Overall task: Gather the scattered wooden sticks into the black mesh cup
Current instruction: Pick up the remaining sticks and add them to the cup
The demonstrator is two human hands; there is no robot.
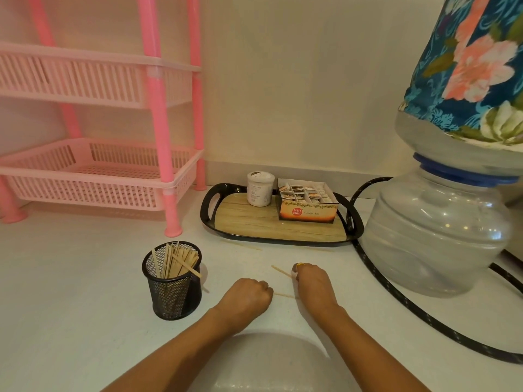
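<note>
The black mesh cup (173, 290) stands on the white floor at the left and holds several wooden sticks upright. My left hand (245, 296) is a closed fist right of the cup, and a wooden stick (284, 295) pokes out of it towards the right. My right hand (311, 281) rests on the floor, its fingertips pinched on the end of another stick (281, 271) that angles up and left. One loose stick (249, 247) lies just in front of the tray. Another stick (205, 288) lies against the cup's right side.
A black-rimmed tray (271, 227) with a white jar (259, 188) and a box of tea bags (307, 203) sits behind the hands. A large water bottle on its dispenser (435, 239) stands at the right, with a black hose (396, 301) curving round it. A pink rack (93, 171) stands at the left.
</note>
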